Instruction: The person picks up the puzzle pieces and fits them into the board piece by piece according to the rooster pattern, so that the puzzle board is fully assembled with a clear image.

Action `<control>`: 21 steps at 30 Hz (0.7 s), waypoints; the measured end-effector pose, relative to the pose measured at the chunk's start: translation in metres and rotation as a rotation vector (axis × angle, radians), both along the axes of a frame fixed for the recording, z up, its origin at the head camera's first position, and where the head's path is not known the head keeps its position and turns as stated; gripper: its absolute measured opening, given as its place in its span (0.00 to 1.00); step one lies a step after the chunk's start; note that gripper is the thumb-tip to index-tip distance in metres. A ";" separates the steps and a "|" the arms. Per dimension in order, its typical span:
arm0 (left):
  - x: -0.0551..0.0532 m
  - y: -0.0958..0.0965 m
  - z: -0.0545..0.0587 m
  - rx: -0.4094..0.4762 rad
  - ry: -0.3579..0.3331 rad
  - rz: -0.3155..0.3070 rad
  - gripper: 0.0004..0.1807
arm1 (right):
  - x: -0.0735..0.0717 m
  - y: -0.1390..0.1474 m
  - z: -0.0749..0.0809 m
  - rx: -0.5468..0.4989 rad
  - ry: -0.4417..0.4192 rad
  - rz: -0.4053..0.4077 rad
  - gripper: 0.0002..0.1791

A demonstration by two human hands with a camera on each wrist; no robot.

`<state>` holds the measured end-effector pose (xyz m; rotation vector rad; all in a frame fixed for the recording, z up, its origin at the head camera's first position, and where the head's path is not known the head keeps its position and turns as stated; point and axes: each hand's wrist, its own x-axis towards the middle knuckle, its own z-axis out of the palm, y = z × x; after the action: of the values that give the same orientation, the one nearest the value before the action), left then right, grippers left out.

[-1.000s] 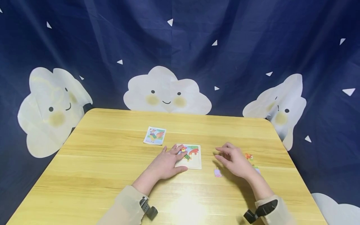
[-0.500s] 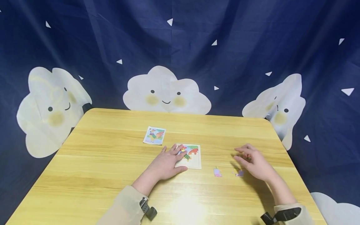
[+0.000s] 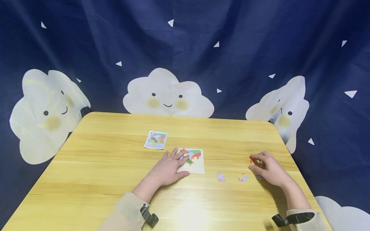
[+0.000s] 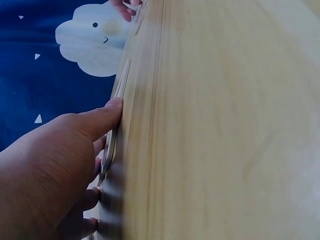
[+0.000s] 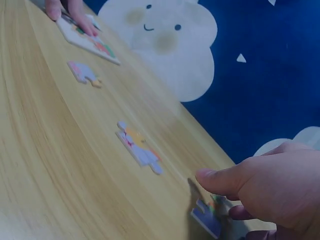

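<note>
My left hand [image 3: 166, 168] rests with spread fingers on the left part of a wooden jigsaw puzzle board [image 3: 197, 167], which shows part of a colourful bird picture. In the left wrist view, its thumb lies along the board's edge. My right hand [image 3: 268, 168] hovers low at the table's right, thumb and index finger apart. An orange-red puzzle piece [image 3: 250, 160] shows between those fingertips. Below the hand lies a purple piece [image 5: 206, 220], partly hidden. Toward the board lie a yellow-and-lilac piece [image 3: 241, 176] and a lilac-and-pink piece [image 3: 221, 177].
A square picture card [image 3: 156, 140] of the same bird lies behind the board to the left. The wooden table [image 3: 95, 166] has rounded far corners. Behind it hangs a dark blue curtain [image 3: 196, 38] with smiling clouds.
My right hand has moved right, from beside the board to the pieces at the far right, uncovering the yellow-and-lilac piece. The left hand stays on the board. The view has shifted slightly.
</note>
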<state>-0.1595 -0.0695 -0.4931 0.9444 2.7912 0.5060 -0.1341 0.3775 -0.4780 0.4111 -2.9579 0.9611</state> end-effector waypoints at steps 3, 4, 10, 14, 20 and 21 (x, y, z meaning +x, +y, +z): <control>0.001 -0.001 0.002 0.015 -0.002 -0.004 0.40 | -0.002 0.003 -0.005 0.003 0.006 -0.012 0.22; 0.000 -0.001 0.002 0.017 -0.002 -0.006 0.39 | -0.003 0.004 -0.006 0.003 0.009 -0.016 0.22; -0.001 0.000 0.000 0.001 0.003 -0.005 0.40 | -0.008 0.006 -0.009 -0.018 -0.001 -0.060 0.15; -0.002 0.000 -0.002 -0.005 0.008 -0.004 0.40 | -0.009 0.006 -0.009 -0.017 -0.013 -0.087 0.10; -0.002 -0.001 -0.003 -0.005 0.007 0.001 0.40 | -0.011 0.003 -0.007 -0.034 -0.074 -0.105 0.17; -0.002 -0.001 -0.003 -0.005 0.005 0.001 0.40 | -0.011 0.002 -0.007 -0.040 -0.083 -0.105 0.19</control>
<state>-0.1612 -0.0703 -0.4962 0.9452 2.7964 0.4977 -0.1448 0.3797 -0.4848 0.2184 -2.9920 1.0481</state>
